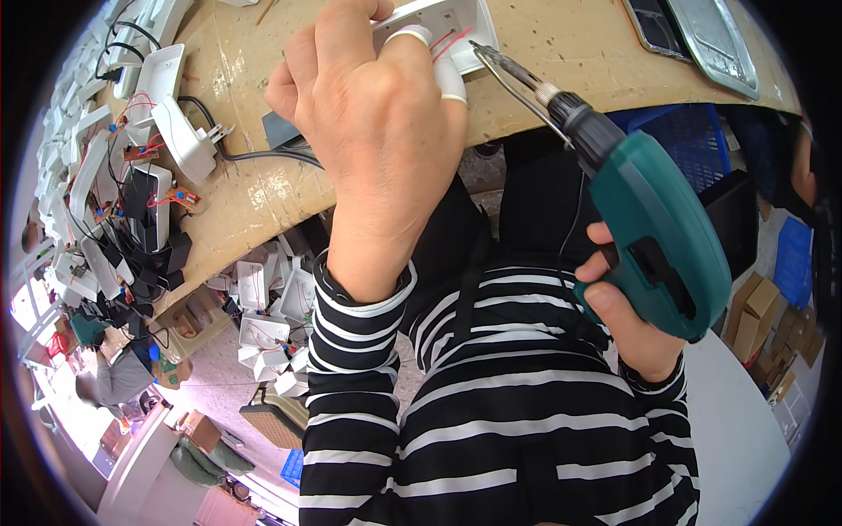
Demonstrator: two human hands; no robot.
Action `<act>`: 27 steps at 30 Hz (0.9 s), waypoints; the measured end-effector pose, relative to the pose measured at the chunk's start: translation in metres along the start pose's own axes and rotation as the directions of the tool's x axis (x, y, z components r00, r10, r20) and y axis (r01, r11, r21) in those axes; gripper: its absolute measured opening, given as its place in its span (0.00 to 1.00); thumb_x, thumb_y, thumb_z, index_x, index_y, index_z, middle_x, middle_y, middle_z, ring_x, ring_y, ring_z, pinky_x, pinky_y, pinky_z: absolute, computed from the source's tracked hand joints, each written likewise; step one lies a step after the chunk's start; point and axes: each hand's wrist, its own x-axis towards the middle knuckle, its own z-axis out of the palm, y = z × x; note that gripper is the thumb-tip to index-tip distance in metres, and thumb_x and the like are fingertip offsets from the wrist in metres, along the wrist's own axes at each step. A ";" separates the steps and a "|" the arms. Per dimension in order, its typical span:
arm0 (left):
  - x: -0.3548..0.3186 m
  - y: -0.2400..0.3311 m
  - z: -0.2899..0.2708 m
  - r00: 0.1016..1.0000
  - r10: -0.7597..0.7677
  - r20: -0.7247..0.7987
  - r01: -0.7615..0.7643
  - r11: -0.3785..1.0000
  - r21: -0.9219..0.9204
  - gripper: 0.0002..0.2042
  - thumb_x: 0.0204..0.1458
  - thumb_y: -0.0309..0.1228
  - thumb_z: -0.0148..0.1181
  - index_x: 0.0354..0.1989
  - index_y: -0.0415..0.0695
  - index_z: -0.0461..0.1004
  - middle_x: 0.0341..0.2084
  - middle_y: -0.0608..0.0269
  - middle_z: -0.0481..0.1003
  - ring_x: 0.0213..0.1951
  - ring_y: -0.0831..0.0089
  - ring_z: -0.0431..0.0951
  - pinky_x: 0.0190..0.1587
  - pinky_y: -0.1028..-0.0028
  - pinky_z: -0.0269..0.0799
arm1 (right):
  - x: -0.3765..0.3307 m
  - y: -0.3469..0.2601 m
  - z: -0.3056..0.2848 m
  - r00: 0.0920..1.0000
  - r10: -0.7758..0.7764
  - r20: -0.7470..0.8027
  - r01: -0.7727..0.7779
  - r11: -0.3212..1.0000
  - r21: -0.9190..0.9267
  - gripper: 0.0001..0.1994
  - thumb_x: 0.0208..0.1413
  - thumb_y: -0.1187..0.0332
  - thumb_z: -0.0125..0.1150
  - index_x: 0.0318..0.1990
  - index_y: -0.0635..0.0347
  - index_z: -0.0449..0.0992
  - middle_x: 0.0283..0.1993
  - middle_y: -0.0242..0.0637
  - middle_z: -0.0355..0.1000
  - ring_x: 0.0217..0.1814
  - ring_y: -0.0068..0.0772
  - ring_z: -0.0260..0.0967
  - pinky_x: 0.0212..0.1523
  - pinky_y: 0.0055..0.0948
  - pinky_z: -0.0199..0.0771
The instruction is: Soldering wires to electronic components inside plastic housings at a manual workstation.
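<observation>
My right hand point(627, 320) is wrapped round the handle of a green and black soldering gun point(662, 223) with a thin metal feed tube along its nose. The gun's tip reaches into a white plastic housing point(478, 26) at the top of the view. Two thin red wires point(451, 46) show inside that housing, close to the tip. My left hand point(377, 131) grips the housing against the table, white covers on two of its fingers. Those fingers hide part of the housing's inside, so I cannot tell whether the tip touches a wire.
Many white housings point(189, 145) with wires and small circuit boards are heaped on the table's point(254, 188) left. A black cable point(263, 156) runs beside my left wrist. A phone point(658, 26) and metal tray point(715, 44) lie far right; a blue crate point(684, 145) stands below.
</observation>
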 end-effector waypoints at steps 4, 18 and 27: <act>0.001 0.001 -0.007 0.997 0.072 0.017 -0.072 0.996 0.046 0.09 0.32 0.30 0.62 0.25 0.43 0.76 0.36 0.65 0.69 0.39 0.65 0.66 0.44 0.68 0.52 | -0.011 0.004 -0.008 0.999 -0.043 -0.015 0.043 0.998 0.041 0.25 0.42 0.74 0.62 0.49 0.72 0.61 0.42 0.51 0.66 0.31 0.30 0.69 0.31 0.24 0.72; -0.017 -0.014 0.011 0.994 0.040 -0.099 -0.054 0.989 -0.138 0.07 0.29 0.24 0.57 0.22 0.46 0.75 0.32 0.67 0.69 0.34 0.70 0.65 0.39 0.69 0.49 | -0.013 0.003 -0.003 0.946 -0.020 -0.324 0.088 0.977 0.197 0.24 0.42 0.70 0.62 0.46 0.75 0.62 0.39 0.51 0.67 0.28 0.30 0.69 0.27 0.23 0.71; -0.017 -0.018 0.019 0.978 -0.019 -0.207 -0.040 0.961 -0.275 0.08 0.29 0.25 0.57 0.23 0.49 0.76 0.20 0.76 0.68 0.24 0.77 0.64 0.34 0.72 0.46 | -0.015 0.002 -0.011 0.987 -0.063 -0.146 0.083 0.988 0.131 0.25 0.43 0.73 0.61 0.48 0.75 0.60 0.41 0.52 0.66 0.29 0.31 0.69 0.29 0.25 0.72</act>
